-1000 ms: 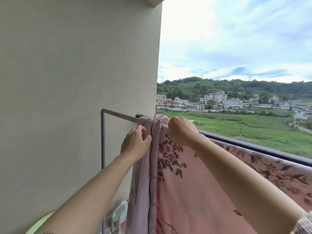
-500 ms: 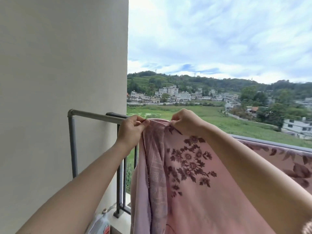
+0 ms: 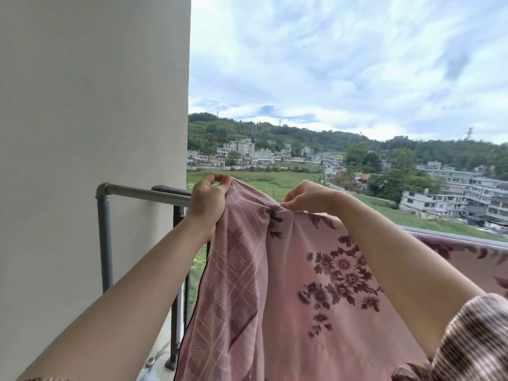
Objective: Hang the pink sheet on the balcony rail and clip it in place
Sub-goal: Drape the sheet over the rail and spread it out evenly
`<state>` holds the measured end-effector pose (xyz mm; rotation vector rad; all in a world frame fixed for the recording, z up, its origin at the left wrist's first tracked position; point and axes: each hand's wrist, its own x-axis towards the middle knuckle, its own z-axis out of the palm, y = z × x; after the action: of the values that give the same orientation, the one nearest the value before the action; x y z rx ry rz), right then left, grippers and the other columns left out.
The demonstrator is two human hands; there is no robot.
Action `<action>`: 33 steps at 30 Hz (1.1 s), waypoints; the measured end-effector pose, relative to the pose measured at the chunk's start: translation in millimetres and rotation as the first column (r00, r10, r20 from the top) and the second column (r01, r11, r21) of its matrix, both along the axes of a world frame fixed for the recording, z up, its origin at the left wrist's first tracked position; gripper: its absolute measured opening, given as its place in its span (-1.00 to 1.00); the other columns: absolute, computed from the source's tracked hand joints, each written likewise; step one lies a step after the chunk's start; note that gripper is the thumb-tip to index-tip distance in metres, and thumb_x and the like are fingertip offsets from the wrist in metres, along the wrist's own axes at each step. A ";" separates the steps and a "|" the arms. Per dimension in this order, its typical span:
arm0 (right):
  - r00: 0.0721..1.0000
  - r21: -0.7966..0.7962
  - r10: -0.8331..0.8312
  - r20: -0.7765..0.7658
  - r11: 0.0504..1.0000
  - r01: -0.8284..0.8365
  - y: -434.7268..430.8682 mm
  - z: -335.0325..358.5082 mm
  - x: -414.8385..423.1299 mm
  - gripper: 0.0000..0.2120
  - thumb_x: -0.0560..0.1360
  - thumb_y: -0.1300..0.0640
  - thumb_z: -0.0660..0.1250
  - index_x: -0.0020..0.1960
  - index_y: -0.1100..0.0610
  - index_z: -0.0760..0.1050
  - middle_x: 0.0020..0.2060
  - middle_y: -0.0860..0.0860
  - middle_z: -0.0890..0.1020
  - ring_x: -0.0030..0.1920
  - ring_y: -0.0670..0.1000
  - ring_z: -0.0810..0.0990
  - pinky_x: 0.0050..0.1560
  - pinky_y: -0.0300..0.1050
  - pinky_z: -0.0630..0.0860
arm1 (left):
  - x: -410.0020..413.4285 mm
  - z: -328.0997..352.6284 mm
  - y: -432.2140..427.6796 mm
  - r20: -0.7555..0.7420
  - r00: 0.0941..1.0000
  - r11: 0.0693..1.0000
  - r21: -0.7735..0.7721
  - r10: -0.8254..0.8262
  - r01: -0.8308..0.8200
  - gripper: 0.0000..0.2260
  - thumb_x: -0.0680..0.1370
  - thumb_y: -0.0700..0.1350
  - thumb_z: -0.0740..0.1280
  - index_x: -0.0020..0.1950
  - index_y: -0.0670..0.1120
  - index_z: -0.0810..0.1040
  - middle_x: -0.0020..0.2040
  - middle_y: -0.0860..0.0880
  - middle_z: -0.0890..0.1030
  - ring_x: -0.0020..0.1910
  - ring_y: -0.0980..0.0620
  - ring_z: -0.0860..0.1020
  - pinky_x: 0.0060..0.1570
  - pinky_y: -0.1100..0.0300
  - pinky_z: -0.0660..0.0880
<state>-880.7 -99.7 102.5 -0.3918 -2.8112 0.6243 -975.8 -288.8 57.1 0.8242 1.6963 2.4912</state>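
The pink sheet, printed with dark flowers and a checked border, hangs over the balcony rail and drapes down toward me. My left hand grips the sheet's left top edge, lifted just above the grey metal bar. My right hand pinches the sheet's top fold a little to the right. To the right the sheet lies along the rail. No clip is visible.
A plain wall fills the left side, with the grey pipe frame's upright post against it. A dark railing post stands below the bar. Beyond the rail are green fields, buildings and hills.
Both hands have lifted the sheet's top edge and spread apart along it; the left hand pulled the edge leftward over the bar. The view has shifted slightly right and closer.
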 end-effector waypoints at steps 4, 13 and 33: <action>1.000 0.068 0.010 0.021 0.998 -0.011 -21.8 13.0 -35.9 -0.75 0.56 0.34 0.12 -0.12 0.07 0.47 -0.27 0.04 0.54 -0.37 -0.05 0.54 -0.36 -0.19 0.52 | -22.3 4.6 -21.5 -0.004 0.995 0.994 0.048 0.099 -0.098 -0.72 0.59 -0.19 0.26 -0.31 0.00 0.54 -0.35 0.01 0.44 -0.35 0.03 0.38 -0.28 0.13 0.37; 0.801 0.013 0.436 -0.409 0.881 -0.473 -162.7 27.2 -132.3 -0.84 0.59 0.15 0.24 0.10 0.15 0.54 0.05 0.10 0.67 0.02 0.09 0.63 -0.10 -0.12 0.57 | -97.8 -19.5 -161.5 0.247 0.732 0.735 0.099 0.635 -0.671 -0.76 0.54 -0.11 0.22 -0.35 0.00 0.44 -0.32 -0.02 0.47 -0.27 -0.05 0.45 -0.21 0.14 0.38; 0.976 0.149 0.166 0.139 0.971 -0.186 -93.3 -6.1 -114.2 -0.66 0.52 -0.15 0.28 -0.06 0.13 0.60 -0.19 0.04 0.64 -0.23 0.01 0.61 -0.25 -0.16 0.55 | -100.6 -69.5 -80.7 -0.027 0.974 0.861 -0.462 0.226 -0.213 -0.47 0.43 0.24 0.37 0.21 -0.12 0.48 0.03 0.02 0.61 0.05 0.02 0.58 -0.13 0.22 0.50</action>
<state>-994.9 -193.0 96.5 -0.1565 -3.0138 0.4136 -1076.4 -369.5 -12.4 0.5684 2.3523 2.0409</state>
